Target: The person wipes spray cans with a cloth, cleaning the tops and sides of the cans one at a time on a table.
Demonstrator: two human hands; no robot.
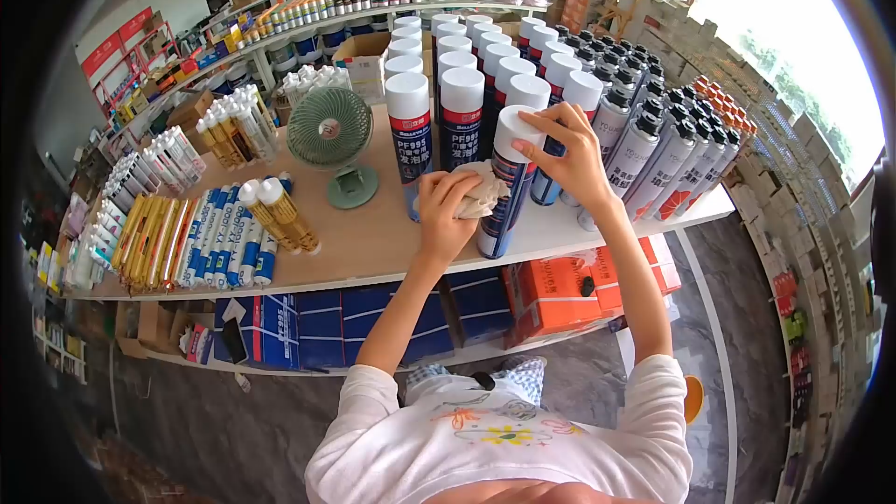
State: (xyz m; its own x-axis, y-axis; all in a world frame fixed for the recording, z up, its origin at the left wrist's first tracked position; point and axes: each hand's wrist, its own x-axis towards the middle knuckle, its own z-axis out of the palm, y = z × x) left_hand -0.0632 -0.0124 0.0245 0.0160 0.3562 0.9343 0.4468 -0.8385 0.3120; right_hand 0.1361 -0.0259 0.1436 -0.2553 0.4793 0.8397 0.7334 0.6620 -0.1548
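A tall spray foam can [500,224] with a dark blue and red label and a white cap stands at the front of the shelf, slightly tilted. My right hand [569,154] grips its cap from the right, thumb and fingers around the top. In my left hand [445,215] is a bunched off-white cloth [483,192], pressed against the can's left side. Close behind are rows of similar cans, including one white-capped can [410,154] just left of my left hand.
A green desk fan [331,131] stands left of the cans. Sealant tubes [219,238] lie farther left. Silver cans with black tops [635,154] crowd the right end. Blue boxes [322,327] and orange boxes [551,294] sit on the lower shelf.
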